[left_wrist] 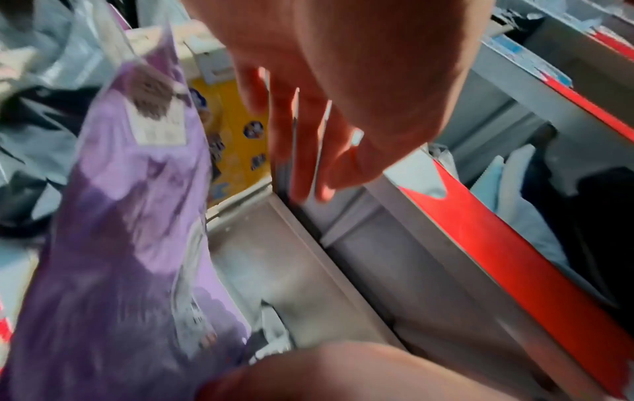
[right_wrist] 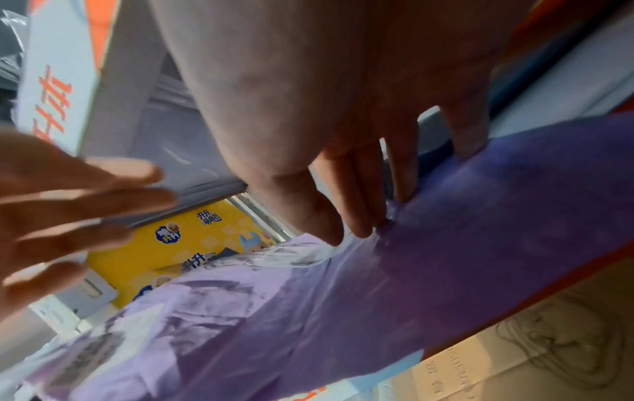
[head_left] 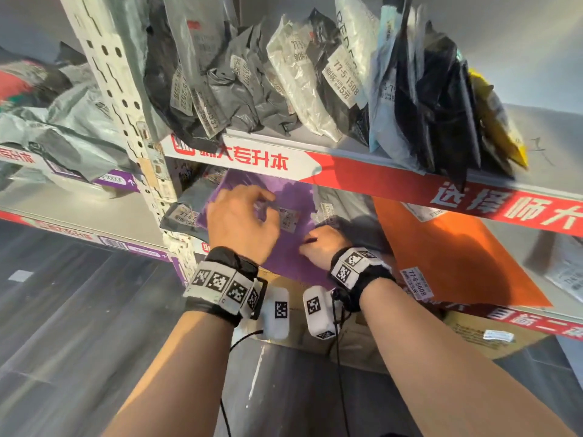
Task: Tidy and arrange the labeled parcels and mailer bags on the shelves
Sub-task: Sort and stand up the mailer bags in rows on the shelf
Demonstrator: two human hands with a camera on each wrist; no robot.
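Head view: flat purple plastic mailer bag (head_left: 290,247), white label upward, lies on the middle shelf (head_left: 536,298), front edge overhanging; placing looks unfinished. Right hand (head_left: 321,247) grip: fingertips (right_wrist: 363,228) pinch a fold of its film. Left hand (head_left: 239,222) hovers left of that grip, fingers spread, holding nothing. Orange mailer (head_left: 457,253) right of grip. Upper-shelf grey and black bags (head_left: 252,83) stand roughly in a row.

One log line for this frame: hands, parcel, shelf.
right hand: pinching purple mailer bag | left hand: above it, fingers loose | middle shelf | orange mailer: beside it
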